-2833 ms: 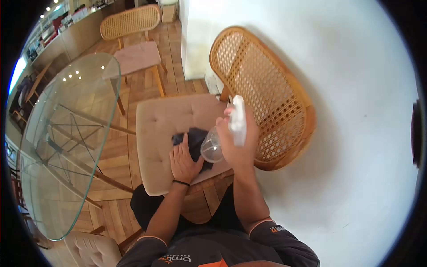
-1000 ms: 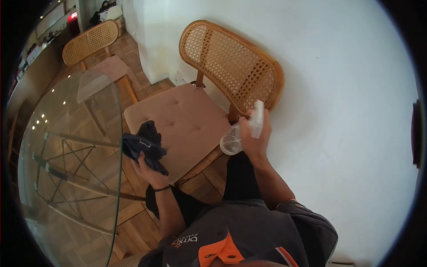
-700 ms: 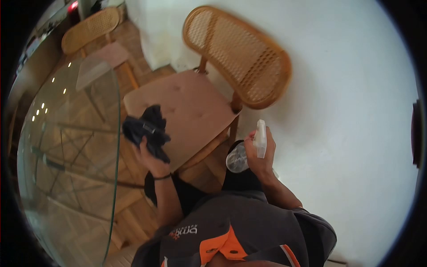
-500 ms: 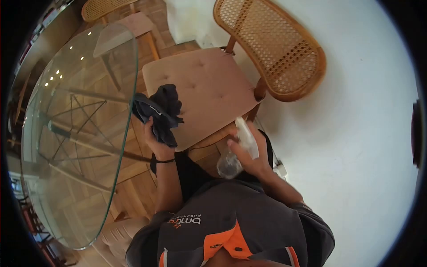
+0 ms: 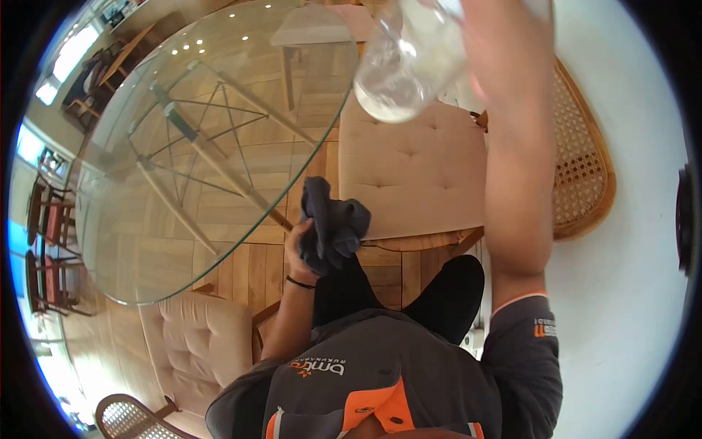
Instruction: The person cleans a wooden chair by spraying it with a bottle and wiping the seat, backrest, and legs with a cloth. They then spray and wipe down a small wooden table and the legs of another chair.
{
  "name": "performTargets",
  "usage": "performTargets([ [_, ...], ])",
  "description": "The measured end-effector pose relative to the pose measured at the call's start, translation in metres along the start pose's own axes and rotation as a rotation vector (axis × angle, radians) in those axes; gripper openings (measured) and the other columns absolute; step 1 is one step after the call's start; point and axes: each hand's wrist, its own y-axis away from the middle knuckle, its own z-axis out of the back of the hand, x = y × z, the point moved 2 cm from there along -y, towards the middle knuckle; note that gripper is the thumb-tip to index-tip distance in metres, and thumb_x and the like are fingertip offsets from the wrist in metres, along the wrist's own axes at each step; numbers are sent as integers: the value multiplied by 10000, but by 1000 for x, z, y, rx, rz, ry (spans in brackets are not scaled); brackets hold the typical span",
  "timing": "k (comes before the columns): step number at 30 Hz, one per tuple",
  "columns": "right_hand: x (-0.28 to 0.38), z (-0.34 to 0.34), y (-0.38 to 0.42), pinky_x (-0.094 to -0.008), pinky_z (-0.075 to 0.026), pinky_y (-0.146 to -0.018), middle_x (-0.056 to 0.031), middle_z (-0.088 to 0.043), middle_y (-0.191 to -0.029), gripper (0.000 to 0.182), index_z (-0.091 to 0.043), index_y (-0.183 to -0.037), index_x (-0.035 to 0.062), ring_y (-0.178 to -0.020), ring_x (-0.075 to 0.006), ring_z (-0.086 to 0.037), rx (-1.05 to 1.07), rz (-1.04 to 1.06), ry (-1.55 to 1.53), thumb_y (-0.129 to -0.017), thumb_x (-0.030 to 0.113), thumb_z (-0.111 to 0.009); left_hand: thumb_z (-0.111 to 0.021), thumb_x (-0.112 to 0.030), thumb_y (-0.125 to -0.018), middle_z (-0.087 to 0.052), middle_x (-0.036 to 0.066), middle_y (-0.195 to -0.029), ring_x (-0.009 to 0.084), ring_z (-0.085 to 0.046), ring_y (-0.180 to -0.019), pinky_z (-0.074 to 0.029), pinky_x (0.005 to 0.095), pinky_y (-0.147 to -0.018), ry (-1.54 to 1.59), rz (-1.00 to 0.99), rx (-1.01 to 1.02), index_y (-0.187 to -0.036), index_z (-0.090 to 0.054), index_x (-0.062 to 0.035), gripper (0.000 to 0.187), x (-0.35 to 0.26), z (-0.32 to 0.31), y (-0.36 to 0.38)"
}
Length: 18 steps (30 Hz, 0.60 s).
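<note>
My left hand [image 5: 300,247] is closed round a crumpled dark grey cloth [image 5: 333,227], held low between the glass table and the front of a padded chair. Raised high and close to the camera, my right hand [image 5: 504,51] grips a clear spray bottle [image 5: 398,69]. The bottle is tilted, with a little liquid showing near its base. Its spray head is mostly cut off at the top of the view, and my fingers there are blurred. Behind and below the bottle is the chair's pink tufted seat [image 5: 409,172].
A round glass table [image 5: 256,183] with wooden legs stands at the left. The chair's cane backrest [image 5: 581,161] is near the white wall [image 5: 629,293] on the right. Another tufted chair [image 5: 194,344] sits at lower left, and a further seat [image 5: 311,29] shows beyond the glass.
My right hand has lifted the spray bottle from beside the chair's front to close before the camera. The view has shifted, so table and chair appear further right; the cloth stays in my left hand.
</note>
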Motion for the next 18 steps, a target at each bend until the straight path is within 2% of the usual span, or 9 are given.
performTargets([
  [1,4,-2,-13,-421,-529,-773,-133,-664,-1009,376,-597,-1216,-7,-888,-255,-642,88,-18,-4,-927,234,-596,-571,-217,-891,-635,174,-1175,315,-646,-1030,-533,417,-920,10,6,30,-1309,-506,27,489,5,-3,1],
  [3,-5,-43,-40,-403,-524,-693,-123,-670,-916,337,-615,-1172,-19,-789,-240,-643,-56,-27,96,-910,193,-603,-567,-202,-891,-636,165,-1169,303,-645,-1030,-529,409,-920,23,16,65,-1311,-503,22,480,14,-9,4],
  [5,-37,-73,-83,-391,-512,-640,-120,-668,-836,330,-617,-1132,-45,-719,-231,-638,-247,93,241,-895,185,-608,-558,-182,-889,-639,151,-1153,285,-644,-1025,-524,398,-924,32,20,76,-1313,-501,14,471,23,-16,9],
  [6,-58,-79,-101,-389,-502,-627,-122,-662,-803,347,-610,-1115,-65,-698,-229,-634,-367,219,332,-889,198,-608,-554,-173,-888,-640,144,-1145,276,-643,-1022,-521,392,-926,37,25,82,-1314,-500,9,466,26,-18,12],
  [10,-45,-95,-89,-420,-497,-724,-185,-663,-892,403,-596,-1110,-103,-826,-291,-648,-159,32,208,-877,225,-618,-552,-166,-884,-640,126,-1113,252,-643,-1009,-518,366,-923,14,5,84,-1281,-514,5,435,32,-23,24],
  [12,-49,-99,-93,-441,-488,-774,-221,-661,-947,437,-587,-1125,-120,-897,-332,-648,-119,-27,283,-876,237,-619,-557,-170,-881,-640,126,-1113,251,-644,-1010,-521,365,-921,6,-10,89,-1279,-513,6,437,33,-25,26],
  [15,-68,-102,-104,-453,-483,-845,-267,-637,-1052,472,-571,-1146,-127,-1001,-382,-628,-162,3,355,-876,257,-620,-565,-181,-880,-639,128,-1115,249,-643,-1016,-524,366,-921,-5,-11,103,-1279,-510,9,445,29,-32,29],
  [16,-88,-108,-117,-456,-481,-858,-277,-630,-1067,481,-564,-1148,-129,-1019,-389,-622,-303,93,405,-875,262,-622,-568,-186,-881,-638,128,-1116,248,-643,-1018,-525,367,-922,-8,-7,108,-1280,-509,10,449,28,-34,29],
  [18,-131,-119,-141,-461,-476,-885,-297,-614,-1098,498,-552,-1153,-132,-1054,-403,-611,-586,280,505,-873,273,-626,-547,-178,-890,-630,164,-1177,304,-626,-1086,-513,423,-965,39,12,160,-1304,-505,18,460,31,-25,23],
])
